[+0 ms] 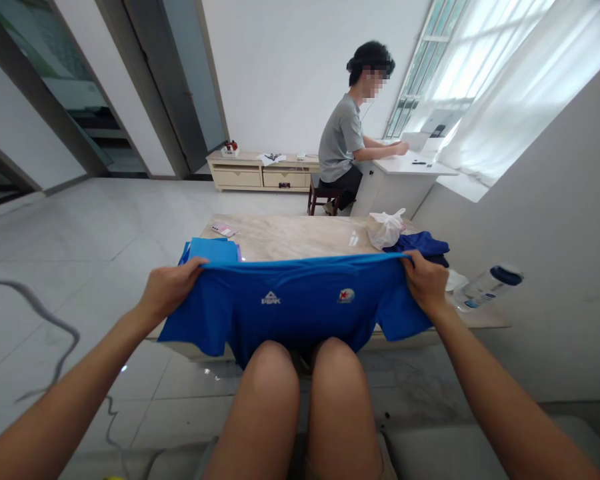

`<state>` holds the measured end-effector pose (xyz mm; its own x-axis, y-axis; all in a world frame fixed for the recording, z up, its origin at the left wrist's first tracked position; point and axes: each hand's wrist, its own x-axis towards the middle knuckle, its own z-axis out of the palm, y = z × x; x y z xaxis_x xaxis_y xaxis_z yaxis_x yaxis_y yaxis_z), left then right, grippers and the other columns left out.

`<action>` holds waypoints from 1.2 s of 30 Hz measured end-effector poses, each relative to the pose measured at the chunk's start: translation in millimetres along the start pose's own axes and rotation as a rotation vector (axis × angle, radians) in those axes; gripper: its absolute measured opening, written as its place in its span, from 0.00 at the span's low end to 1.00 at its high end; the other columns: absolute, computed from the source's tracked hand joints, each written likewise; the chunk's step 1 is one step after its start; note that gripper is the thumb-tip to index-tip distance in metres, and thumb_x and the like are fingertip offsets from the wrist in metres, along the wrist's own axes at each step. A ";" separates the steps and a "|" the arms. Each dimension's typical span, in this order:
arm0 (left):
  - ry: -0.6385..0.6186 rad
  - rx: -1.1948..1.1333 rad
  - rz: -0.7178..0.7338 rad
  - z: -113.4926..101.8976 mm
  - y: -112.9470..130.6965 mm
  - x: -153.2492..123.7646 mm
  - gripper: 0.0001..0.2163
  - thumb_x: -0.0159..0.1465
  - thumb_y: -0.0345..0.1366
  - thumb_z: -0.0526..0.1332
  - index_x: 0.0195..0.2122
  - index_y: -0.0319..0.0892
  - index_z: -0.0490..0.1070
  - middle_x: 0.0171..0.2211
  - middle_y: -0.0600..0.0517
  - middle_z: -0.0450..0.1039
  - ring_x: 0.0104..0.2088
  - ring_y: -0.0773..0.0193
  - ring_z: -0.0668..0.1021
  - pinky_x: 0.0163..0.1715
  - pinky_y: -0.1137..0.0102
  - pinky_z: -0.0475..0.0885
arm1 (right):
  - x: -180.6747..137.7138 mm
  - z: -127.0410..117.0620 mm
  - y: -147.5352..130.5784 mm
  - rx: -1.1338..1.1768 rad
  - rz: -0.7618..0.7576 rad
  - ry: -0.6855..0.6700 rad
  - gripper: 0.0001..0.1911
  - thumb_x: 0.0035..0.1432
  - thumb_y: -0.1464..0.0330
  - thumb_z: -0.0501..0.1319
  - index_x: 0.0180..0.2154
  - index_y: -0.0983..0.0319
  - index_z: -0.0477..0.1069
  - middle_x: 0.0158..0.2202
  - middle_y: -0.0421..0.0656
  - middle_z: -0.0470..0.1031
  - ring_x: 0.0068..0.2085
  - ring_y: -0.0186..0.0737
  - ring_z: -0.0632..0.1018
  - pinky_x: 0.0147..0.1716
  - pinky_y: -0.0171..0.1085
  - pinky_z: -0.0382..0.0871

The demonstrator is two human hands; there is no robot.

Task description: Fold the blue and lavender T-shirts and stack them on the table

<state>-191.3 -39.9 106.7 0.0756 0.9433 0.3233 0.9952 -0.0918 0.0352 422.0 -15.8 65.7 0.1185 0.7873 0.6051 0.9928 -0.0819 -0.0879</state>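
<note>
A blue T-shirt [305, 300] with a white PEAK logo and a small round badge is stretched wide in front of my knees. My left hand [173, 287] pinches its upper edge at one shoulder. At the opposite shoulder my right hand [426, 283] grips the same edge, so the top runs nearly straight between them. Both short sleeves hang down outside the body of the shirt. Its lower part drops behind my knees and is hidden. Beyond my left hand, a folded blue garment [214, 249] lies on the table.
On the marble-topped table [290, 233] are a phone [224, 229], a white plastic bag [386, 228] and a dark blue cloth [425, 245]. A clear water bottle [487, 288] stands near my right hand. Across the room a person [343, 137] sits at a white desk [405, 163]. A grey cable [55, 320] is at the left.
</note>
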 end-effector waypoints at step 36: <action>-0.221 -0.279 0.160 235.9 122.4 30.1 0.31 0.79 0.47 0.47 0.79 0.37 0.58 0.80 0.39 0.56 0.80 0.46 0.60 0.79 0.45 0.53 | -66.8 174.4 -133.4 0.227 -0.247 -0.503 0.35 0.80 0.56 0.45 0.77 0.69 0.59 0.81 0.59 0.53 0.81 0.59 0.54 0.77 0.61 0.50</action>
<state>-52.4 52.5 -102.3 0.2703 0.9533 0.1348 0.9168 -0.2976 0.2663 278.2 49.1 -101.0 -0.1939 0.9634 0.1853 0.9542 0.2291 -0.1923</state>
